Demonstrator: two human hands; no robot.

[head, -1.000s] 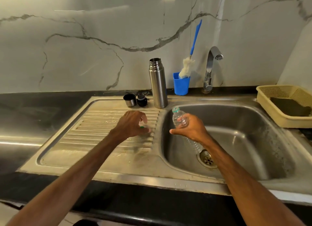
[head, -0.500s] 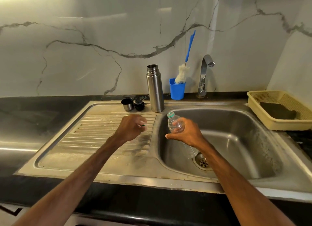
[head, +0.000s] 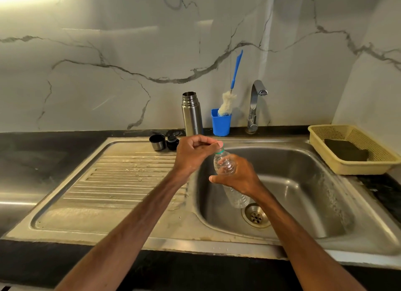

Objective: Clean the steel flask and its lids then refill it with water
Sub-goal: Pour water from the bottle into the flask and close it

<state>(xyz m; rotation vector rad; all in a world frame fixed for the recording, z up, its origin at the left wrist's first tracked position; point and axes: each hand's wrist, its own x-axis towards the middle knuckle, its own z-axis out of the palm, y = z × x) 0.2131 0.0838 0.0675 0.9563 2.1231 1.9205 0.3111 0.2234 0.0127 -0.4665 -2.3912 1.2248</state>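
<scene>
The right hand (head: pixel 238 177) is gripping a flimsy plastic bottle (head: pixel 224 164) over the sink (head: pixel 303 160), the left hand (head: pixel 193 154) pinching its cap (head: pixel 220 144), while the steel flask (head: pixel 192 117) is standing uncapped behind: rigid, probably slick, best grasped mid-body.

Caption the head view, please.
Over the sink, right hand holds a clear plastic bottle, left hand pinches its cap; the open steel flask stands behind.
</scene>
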